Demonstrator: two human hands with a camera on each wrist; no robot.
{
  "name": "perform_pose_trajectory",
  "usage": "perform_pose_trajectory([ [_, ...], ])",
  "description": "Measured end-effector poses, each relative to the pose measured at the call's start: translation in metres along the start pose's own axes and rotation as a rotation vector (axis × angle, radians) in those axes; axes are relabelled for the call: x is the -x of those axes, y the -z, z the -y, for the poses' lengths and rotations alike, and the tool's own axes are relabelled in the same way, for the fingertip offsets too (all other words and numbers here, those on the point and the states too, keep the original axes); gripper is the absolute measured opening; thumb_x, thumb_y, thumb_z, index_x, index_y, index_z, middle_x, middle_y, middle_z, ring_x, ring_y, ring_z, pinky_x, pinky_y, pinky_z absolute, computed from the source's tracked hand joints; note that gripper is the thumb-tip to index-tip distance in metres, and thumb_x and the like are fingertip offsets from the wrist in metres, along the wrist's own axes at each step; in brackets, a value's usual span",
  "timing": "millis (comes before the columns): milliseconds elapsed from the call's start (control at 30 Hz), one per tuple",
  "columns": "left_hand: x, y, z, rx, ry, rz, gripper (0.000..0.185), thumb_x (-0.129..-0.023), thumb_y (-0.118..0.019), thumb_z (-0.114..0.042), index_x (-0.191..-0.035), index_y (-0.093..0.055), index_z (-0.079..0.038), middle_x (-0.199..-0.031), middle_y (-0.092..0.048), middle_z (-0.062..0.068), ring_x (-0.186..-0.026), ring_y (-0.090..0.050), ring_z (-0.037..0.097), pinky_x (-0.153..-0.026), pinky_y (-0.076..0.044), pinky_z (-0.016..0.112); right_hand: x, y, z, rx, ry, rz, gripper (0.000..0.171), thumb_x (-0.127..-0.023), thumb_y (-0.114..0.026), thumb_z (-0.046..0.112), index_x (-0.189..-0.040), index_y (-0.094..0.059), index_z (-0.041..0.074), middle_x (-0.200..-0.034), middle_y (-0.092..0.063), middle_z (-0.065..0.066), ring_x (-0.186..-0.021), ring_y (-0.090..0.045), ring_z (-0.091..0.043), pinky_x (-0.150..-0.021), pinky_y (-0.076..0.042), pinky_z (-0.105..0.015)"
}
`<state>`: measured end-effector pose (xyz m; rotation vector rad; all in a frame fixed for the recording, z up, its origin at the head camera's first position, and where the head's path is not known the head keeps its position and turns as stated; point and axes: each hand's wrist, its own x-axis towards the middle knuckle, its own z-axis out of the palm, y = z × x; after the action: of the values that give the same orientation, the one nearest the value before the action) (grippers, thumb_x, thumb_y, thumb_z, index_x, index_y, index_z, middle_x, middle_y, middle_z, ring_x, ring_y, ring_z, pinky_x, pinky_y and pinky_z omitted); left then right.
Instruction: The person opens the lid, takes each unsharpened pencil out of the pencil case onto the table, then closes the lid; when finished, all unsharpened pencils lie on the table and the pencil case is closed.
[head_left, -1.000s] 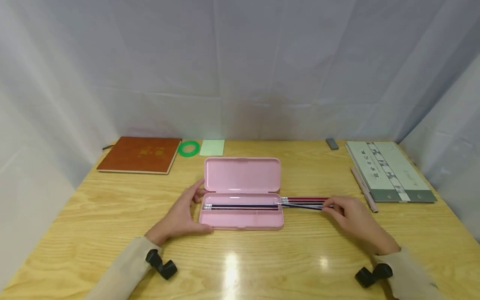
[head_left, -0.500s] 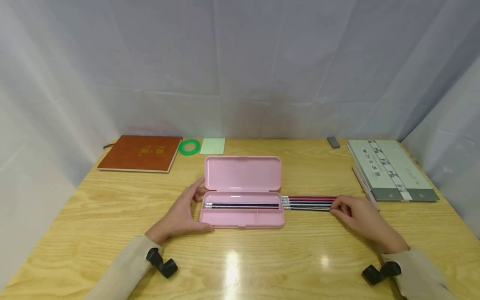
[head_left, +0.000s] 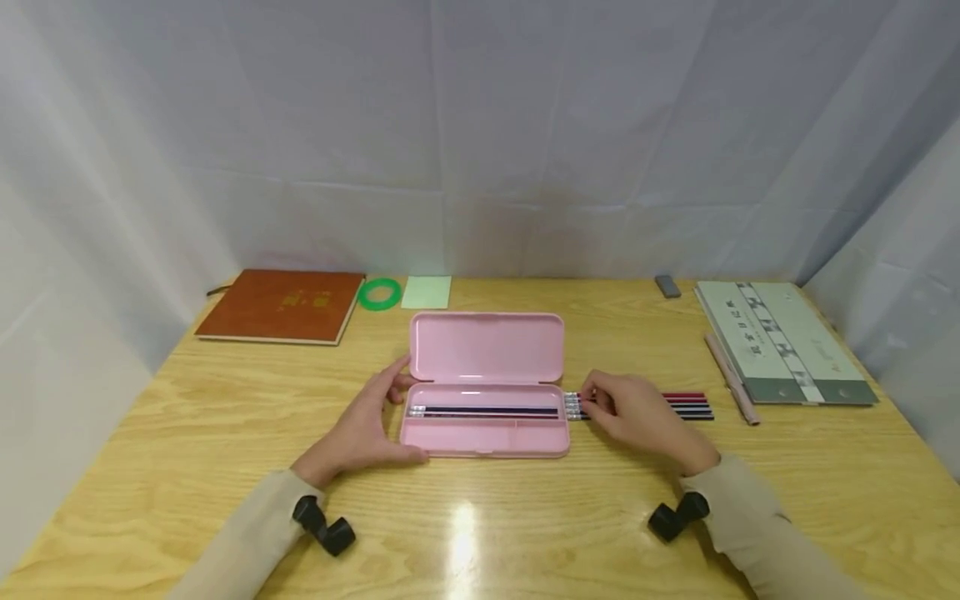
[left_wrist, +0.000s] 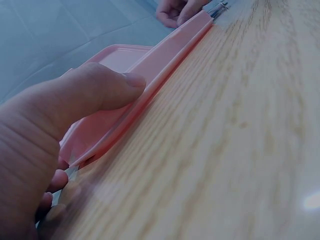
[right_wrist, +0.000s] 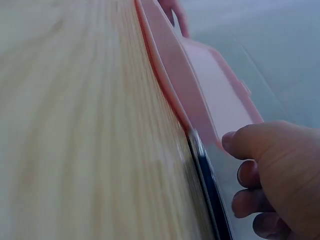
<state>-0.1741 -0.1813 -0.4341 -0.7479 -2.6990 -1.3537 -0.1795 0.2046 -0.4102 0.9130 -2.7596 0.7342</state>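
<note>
A pink pencil case [head_left: 465,436] lies with its lid raised, and a few dark pencils [head_left: 487,411] lie in its back compartment. My left hand [head_left: 363,429] holds the case's left end, its thumb [left_wrist: 110,87] on the front rim and its fingers round the back corner. To the right of the case, several red and dark pencils [head_left: 686,406] lie side by side, their eraser ends near its right wall. Over those ends is my right hand [head_left: 637,417], fingers loosely bent. No pencil shows in its grasp in the right wrist view [right_wrist: 285,175]; the index fingertip is hidden.
A brown notebook [head_left: 281,307], green tape ring [head_left: 363,296] and pale sticky notes [head_left: 426,292] lie at the back left. At the right are a grey eraser [head_left: 667,287], a pink pen [head_left: 731,379] and a pale green notebook [head_left: 783,337].
My right hand laid a dark pencil down in the row beside the case, then moved left along the row to the eraser ends. The left hand has stayed on the case.
</note>
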Motion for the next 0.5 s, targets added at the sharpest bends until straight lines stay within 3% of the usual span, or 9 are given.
perform_pose_trajectory([
  [200, 0.000, -0.001, -0.002, 0.010, -0.003, -0.004, 0.125, -0.050, -0.094, -0.026, -0.152, -0.023, -0.007, -0.123, -0.057, 0.007, -0.098, -0.044, 0.016, -0.088, -0.039, 0.027, -0.030, -0.015, 0.021, 0.014, 0.107, 0.036, 0.006, -0.086, -0.071, 0.016, -0.086, -0.065, 0.015, -0.061, -0.049, 0.012, -0.054, -0.039, 0.001, -0.052, -0.035, -0.019],
  [500, 0.001, 0.001, -0.001, -0.012, -0.020, -0.006, 0.125, -0.052, -0.095, -0.032, -0.152, -0.024, -0.007, -0.122, -0.057, 0.009, -0.098, -0.045, 0.017, -0.089, -0.039, 0.030, -0.063, -0.036, 0.046, 0.144, 0.174, 0.088, 0.005, -0.083, -0.074, 0.020, -0.083, -0.072, 0.015, -0.070, -0.064, 0.008, -0.060, -0.051, -0.004, -0.058, -0.042, -0.022],
])
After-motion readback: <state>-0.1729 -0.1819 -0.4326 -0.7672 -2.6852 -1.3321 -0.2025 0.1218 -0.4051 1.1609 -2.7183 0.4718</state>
